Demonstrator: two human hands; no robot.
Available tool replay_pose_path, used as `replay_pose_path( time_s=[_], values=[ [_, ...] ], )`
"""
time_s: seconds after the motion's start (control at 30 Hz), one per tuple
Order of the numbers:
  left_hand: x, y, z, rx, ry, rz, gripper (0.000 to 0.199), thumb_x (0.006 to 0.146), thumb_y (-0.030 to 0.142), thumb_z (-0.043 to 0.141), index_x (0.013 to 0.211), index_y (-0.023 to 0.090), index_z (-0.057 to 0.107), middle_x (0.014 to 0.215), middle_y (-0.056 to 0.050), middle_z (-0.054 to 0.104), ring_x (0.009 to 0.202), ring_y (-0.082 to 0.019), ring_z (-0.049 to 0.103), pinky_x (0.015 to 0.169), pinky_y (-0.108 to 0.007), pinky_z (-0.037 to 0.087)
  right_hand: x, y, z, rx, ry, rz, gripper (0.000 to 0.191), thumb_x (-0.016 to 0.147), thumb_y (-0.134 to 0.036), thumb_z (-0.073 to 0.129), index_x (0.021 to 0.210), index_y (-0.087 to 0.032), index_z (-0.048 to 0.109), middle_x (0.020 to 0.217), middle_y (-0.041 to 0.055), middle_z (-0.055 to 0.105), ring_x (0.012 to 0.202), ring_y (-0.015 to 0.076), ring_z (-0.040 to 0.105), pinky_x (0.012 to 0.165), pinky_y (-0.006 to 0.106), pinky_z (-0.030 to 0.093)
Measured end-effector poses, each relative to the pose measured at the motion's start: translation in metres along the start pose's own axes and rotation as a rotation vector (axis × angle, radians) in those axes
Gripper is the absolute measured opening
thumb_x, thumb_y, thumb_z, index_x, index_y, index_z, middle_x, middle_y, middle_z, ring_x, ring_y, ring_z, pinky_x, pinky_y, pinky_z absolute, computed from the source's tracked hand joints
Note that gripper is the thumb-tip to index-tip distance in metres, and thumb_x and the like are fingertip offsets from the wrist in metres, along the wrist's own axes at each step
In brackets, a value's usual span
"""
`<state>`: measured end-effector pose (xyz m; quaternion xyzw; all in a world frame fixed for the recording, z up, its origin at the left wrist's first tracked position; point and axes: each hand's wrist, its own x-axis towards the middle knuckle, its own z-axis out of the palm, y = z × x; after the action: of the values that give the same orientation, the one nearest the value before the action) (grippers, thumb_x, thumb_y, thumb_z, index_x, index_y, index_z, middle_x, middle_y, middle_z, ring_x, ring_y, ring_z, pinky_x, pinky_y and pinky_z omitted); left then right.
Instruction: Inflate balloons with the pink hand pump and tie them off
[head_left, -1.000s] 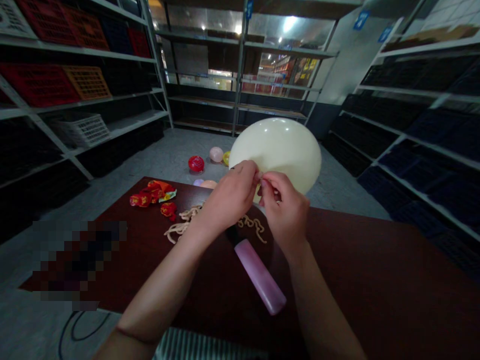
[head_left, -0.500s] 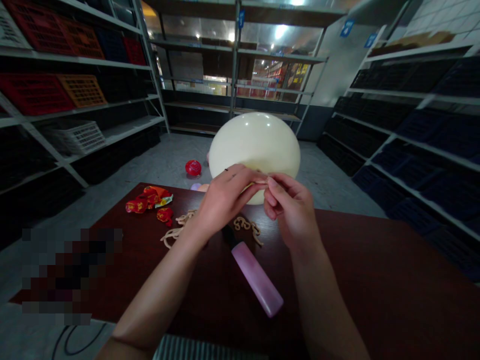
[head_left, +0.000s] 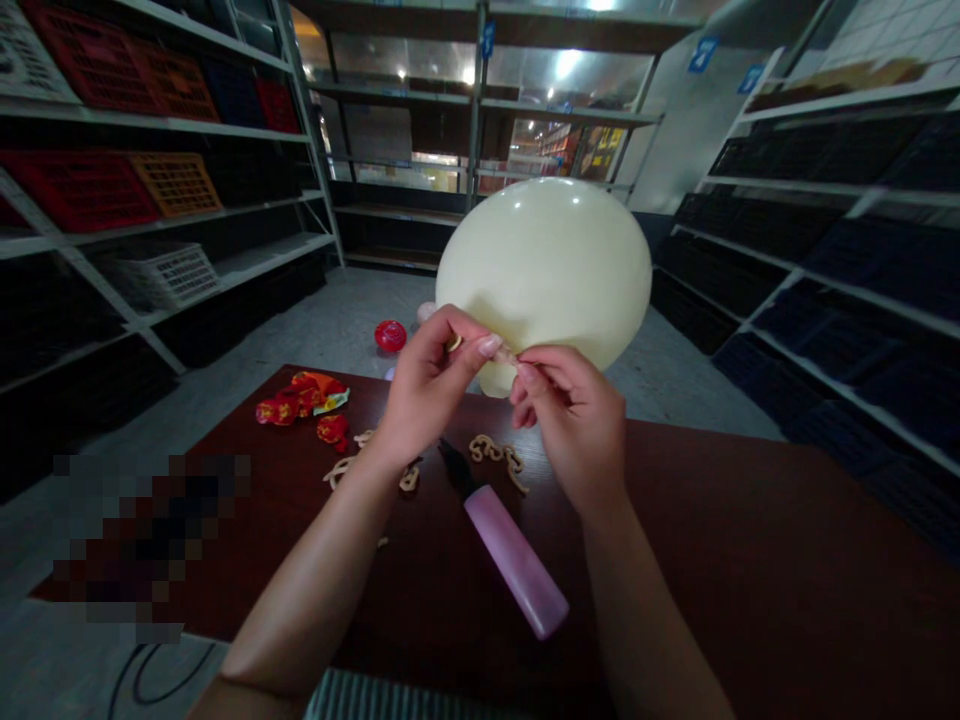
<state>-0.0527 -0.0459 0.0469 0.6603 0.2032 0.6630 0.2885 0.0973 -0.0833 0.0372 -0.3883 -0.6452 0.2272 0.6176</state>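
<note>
A large cream-coloured balloon point(head_left: 547, 265) stands up behind my hands, over the far edge of the table. My left hand point(head_left: 431, 375) is closed, pinching the balloon's neck between thumb and fingers. From the other side my right hand point(head_left: 574, 420) pinches the stretched end of the same neck. The fingertips of both hands almost meet in front of the balloon. Below them on the table lies a hand pump point(head_left: 517, 560) with a pink barrel and black nozzle. Pale curled strips point(head_left: 499, 455), perhaps uninflated balloons, lie around the nozzle; my left forearm hides some of them.
Crumpled red and orange wrappers point(head_left: 300, 397) lie at the left of the brown table point(head_left: 750, 540). A red balloon point(head_left: 390, 336) rests on the floor beyond. Shelves with crates point(head_left: 176, 185) line the left; dark bins point(head_left: 862, 240) fill the right.
The balloon has risen and shifted right, and more of it shows. My left hand has turned, with its thumb now visible at the neck. My right hand has moved slightly left.
</note>
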Motion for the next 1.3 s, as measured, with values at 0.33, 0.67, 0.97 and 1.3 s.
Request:
replay_pose_path(
  time_s=[0.33,0.67,0.97,1.3],
  values=[
    [0.004,0.004,0.004,-0.569,0.137,-0.250,0.029,0.087,0.039,0.078,0.076,0.019,0.061,0.067,0.002,0.051,0.053,-0.008,0.039,0.056,-0.022,0.043,-0.005,-0.003,-0.002,-0.445,0.026,-0.225,0.015,0.101,-0.025,0.051,0.094,-0.024,0.065,0.075,-0.0018,0.069,0.059,0.0093,0.064,0.058,0.022,0.050],
    [0.000,-0.007,-0.001,-0.227,0.010,-0.160,0.026,0.085,0.044,0.079,0.098,0.023,0.072,0.089,-0.003,0.064,0.076,-0.014,0.056,0.070,-0.025,0.049,-0.008,-0.003,0.002,-0.201,0.057,-0.085,0.014,0.099,-0.035,0.057,0.098,-0.023,0.065,0.069,-0.0038,0.063,0.054,0.0097,0.060,0.054,0.023,0.050],
    [0.001,-0.003,0.006,-0.277,0.085,-0.277,0.031,0.093,0.050,0.066,0.082,0.022,0.070,0.076,-0.003,0.061,0.066,-0.013,0.054,0.060,-0.025,0.047,-0.014,-0.010,0.010,-0.031,-0.003,0.007,0.016,0.097,-0.036,0.061,0.107,-0.025,0.069,0.070,-0.0037,0.066,0.051,0.0101,0.060,0.050,0.025,0.051],
    [0.002,0.004,0.009,-0.375,0.170,-0.419,0.005,0.092,0.028,0.067,0.092,0.024,0.068,0.072,0.000,0.055,0.059,-0.010,0.050,0.053,-0.020,0.043,-0.006,-0.017,0.007,0.085,0.087,0.102,0.025,0.096,-0.043,0.061,0.090,-0.021,0.069,0.064,-0.0028,0.066,0.041,0.0069,0.051,0.039,0.022,0.041]
  ],
)
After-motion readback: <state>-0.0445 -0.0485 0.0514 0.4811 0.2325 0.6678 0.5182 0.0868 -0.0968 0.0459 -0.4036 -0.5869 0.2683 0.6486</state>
